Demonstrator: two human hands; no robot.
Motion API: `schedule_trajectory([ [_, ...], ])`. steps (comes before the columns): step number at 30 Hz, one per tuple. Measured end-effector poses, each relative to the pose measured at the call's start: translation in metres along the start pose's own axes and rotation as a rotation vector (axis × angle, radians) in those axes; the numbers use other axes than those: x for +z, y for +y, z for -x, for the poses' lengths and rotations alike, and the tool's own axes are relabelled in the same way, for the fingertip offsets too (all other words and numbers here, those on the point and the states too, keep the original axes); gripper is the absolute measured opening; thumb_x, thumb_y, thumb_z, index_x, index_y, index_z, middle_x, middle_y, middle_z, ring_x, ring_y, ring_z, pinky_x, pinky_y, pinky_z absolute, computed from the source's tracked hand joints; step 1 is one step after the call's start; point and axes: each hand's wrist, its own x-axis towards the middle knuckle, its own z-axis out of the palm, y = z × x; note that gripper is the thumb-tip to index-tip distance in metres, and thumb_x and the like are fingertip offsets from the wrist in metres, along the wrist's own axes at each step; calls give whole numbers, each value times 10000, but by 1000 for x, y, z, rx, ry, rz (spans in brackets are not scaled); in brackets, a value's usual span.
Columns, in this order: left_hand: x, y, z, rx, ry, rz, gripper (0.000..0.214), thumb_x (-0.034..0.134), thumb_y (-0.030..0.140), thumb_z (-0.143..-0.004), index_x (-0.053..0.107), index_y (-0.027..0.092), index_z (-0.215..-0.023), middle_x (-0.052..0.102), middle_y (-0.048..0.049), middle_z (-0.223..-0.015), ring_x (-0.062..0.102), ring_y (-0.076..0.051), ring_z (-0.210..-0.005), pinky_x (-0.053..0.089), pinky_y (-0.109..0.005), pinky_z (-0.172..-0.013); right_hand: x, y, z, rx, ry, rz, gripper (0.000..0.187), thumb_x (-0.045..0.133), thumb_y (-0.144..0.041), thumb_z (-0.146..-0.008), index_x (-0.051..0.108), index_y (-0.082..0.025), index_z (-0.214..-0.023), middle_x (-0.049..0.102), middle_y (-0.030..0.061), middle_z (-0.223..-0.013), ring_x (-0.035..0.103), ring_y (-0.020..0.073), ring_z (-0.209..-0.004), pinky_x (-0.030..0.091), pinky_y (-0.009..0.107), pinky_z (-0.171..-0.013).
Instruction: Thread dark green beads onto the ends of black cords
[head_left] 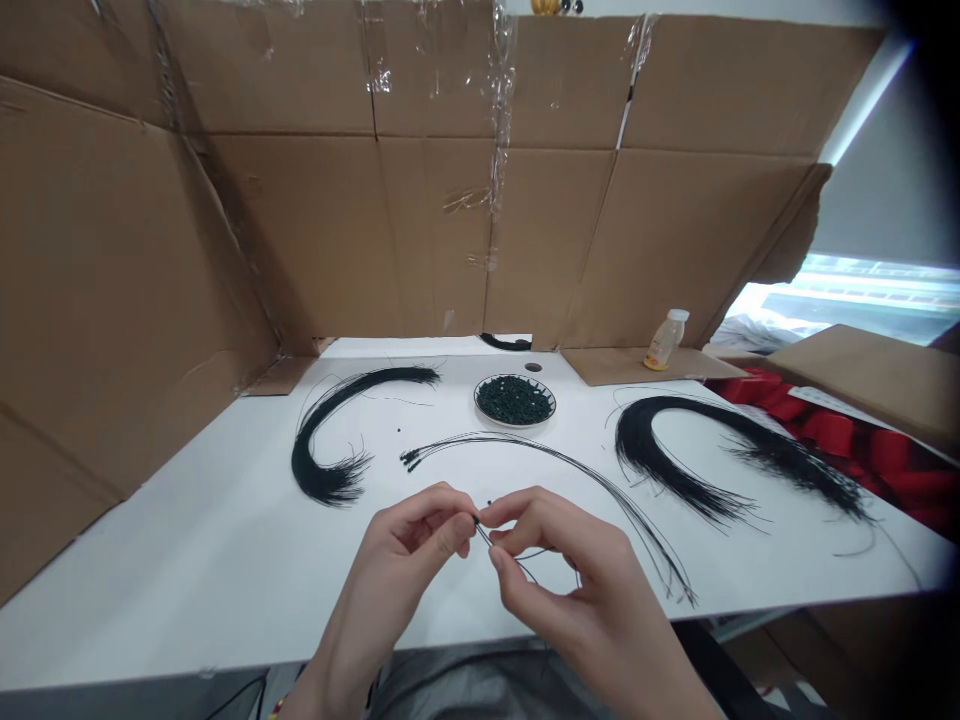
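My left hand [411,548] and my right hand [551,565] meet fingertip to fingertip above the near edge of the white table [187,560]. Both pinch a thin black wire [491,540] that loops down under my right hand; a tiny dark bead sits at the pinch. Just beyond lies a small fan of black wires with beaded tips [525,455]. A curved bundle of black wires [337,420] lies to the left, and a bigger bundle [720,455] to the right. A shallow dish of small dark beads [514,399] stands behind.
Taped brown cardboard walls [315,210] enclose the table at the back and left. A small yellow bottle with a white cap [665,340] stands at the back right. Red cloth [840,440] and a cardboard sheet lie off the table's right side.
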Motion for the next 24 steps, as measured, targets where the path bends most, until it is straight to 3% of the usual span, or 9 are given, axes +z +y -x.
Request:
schedule_trajectory([
  [15, 5, 5, 2, 37, -32, -46, 167, 735, 370, -910, 748, 242, -802, 609, 6, -771, 496, -145, -710, 405, -252, -666, -3, 4, -3, -25, -45, -78, 147, 600, -156, -962, 619, -203, -824, 704, 13, -937, 666, 145, -875, 512, 225, -787],
  [20, 11, 3, 4, 82, 63, -133, 138, 743, 332, -891, 745, 244, -785, 655, -1, -774, 565, -167, -747, 451, -264, -703, 0, 14, 0, 32, -29, -106, 142, 590, -224, -1005, 667, -199, -888, 704, 11, -920, 660, 138, -882, 523, 218, -812],
  [24, 10, -5, -11, 76, -99, -293, 261, 611, 422, -975, 754, 218, -897, 717, -31, -833, 646, -187, -786, 513, -286, -746, -12, 27, 6, 75, -12, -81, 168, 579, -250, -1022, 663, -202, -885, 696, 5, -914, 648, 136, -884, 518, 219, -821],
])
